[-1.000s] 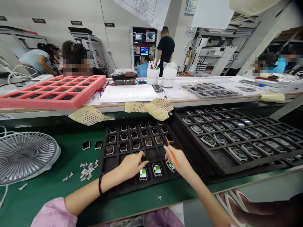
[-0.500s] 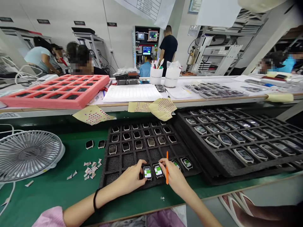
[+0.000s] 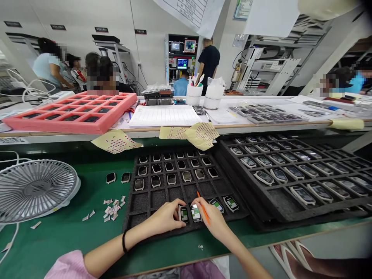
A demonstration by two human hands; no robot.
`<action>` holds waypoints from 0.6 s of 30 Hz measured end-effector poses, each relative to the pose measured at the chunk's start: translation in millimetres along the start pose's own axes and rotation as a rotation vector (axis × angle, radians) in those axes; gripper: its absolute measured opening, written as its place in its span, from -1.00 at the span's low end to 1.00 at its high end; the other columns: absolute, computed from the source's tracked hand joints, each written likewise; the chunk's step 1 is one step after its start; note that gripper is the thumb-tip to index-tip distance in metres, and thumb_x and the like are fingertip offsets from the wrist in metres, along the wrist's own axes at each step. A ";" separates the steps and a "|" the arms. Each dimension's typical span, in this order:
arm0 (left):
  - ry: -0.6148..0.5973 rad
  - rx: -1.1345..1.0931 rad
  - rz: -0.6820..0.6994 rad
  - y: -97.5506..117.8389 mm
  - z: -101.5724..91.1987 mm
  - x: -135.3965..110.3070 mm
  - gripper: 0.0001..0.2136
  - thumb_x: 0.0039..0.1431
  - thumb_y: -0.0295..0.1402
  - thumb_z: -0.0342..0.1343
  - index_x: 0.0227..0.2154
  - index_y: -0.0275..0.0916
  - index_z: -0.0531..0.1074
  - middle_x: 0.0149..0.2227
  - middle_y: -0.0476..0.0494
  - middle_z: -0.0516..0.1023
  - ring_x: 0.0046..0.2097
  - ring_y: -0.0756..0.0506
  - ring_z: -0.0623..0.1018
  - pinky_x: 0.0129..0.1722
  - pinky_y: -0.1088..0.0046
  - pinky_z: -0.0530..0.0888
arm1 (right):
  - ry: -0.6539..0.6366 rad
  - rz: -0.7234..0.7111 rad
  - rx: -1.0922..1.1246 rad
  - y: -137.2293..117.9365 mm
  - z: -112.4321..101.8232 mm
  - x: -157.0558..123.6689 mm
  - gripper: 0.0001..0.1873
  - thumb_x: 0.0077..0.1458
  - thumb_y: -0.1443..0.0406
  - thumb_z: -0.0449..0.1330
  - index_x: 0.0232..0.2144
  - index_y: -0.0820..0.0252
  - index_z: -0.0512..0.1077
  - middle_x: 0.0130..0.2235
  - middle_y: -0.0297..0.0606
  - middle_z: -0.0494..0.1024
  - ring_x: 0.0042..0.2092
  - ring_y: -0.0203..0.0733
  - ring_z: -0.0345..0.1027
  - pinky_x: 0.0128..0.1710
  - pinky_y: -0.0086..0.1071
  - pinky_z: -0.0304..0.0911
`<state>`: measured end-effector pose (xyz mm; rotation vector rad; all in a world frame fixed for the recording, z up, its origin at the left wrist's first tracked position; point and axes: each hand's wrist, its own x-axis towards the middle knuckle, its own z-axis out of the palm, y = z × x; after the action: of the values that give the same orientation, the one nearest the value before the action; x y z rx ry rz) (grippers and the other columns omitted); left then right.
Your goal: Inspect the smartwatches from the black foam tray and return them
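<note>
A black foam tray [image 3: 162, 193] with small square pockets lies in front of me on the green mat. Its far rows hold several watch bodies with dark screens; its near row holds watch bodies with lit green screens. My left hand [image 3: 165, 217] pinches one lit watch body [image 3: 183, 213] in the near row. My right hand [image 3: 213, 219] grips the neighbouring watch body [image 3: 195, 212] with its fingertips and also carries an orange stick [image 3: 203, 207] between its fingers. Two more lit watch bodies [image 3: 223, 204] sit in pockets just to the right.
A larger black tray [image 3: 290, 174] of watch bodies lies to the right. A white fan [image 3: 35, 190], two loose watch bodies [image 3: 117, 178] and paper scraps [image 3: 112, 205] lie to the left. A pink tray [image 3: 72, 114], papers and cups stand on the shelf behind. Other people work beyond.
Both hands have drawn together on the near row and now pinch two neighbouring lit watch bodies. The orange stick has tilted. The camera has shifted slightly.
</note>
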<state>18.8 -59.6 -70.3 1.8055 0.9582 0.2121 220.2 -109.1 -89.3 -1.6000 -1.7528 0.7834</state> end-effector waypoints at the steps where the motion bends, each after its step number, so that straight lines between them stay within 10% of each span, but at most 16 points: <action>1: -0.012 -0.080 -0.012 -0.3 -2.8 0.4 -0.53 -0.08 -0.40 0.22 -0.04 -0.26 0.31 -0.47 0.06 0.47 -0.45 -0.04 0.50 -0.45 0.45 0.46 | 0.009 0.019 0.121 0.4 -3.0 1.3 -0.64 0.26 0.08 -0.15 -0.30 0.11 0.34 -0.44 -0.25 0.49 -0.47 -0.16 0.40 -0.48 -0.36 0.18; 8: 0.154 -0.463 0.172 33.8 -53.3 0.7 -0.46 0.03 -0.23 0.22 0.08 -0.21 0.24 -0.19 -0.18 0.49 -0.21 -0.11 0.57 -0.51 0.56 0.41 | -0.094 0.175 0.837 -35.7 -40.3 35.2 -0.61 0.10 -0.02 0.12 -0.21 0.15 0.35 -0.49 -0.37 0.42 -0.59 -0.32 0.33 -0.74 -0.54 -0.07; 18: 0.461 -0.376 0.220 53.5 -96.1 -10.9 -0.55 0.17 -0.01 0.00 -0.03 -0.22 0.39 -0.30 -0.10 0.50 -0.42 -0.01 0.53 -0.65 0.60 0.28 | -0.292 -0.035 0.832 -91.3 -52.1 97.4 -0.62 -0.04 0.21 0.31 -0.15 0.11 0.35 -0.27 -0.32 0.45 -0.48 -0.36 0.39 -0.69 -0.57 -0.02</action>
<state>-13.6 -6.9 21.3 1.5326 0.9519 0.9164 198.2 -19.2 20.1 -0.9155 -1.3329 1.5326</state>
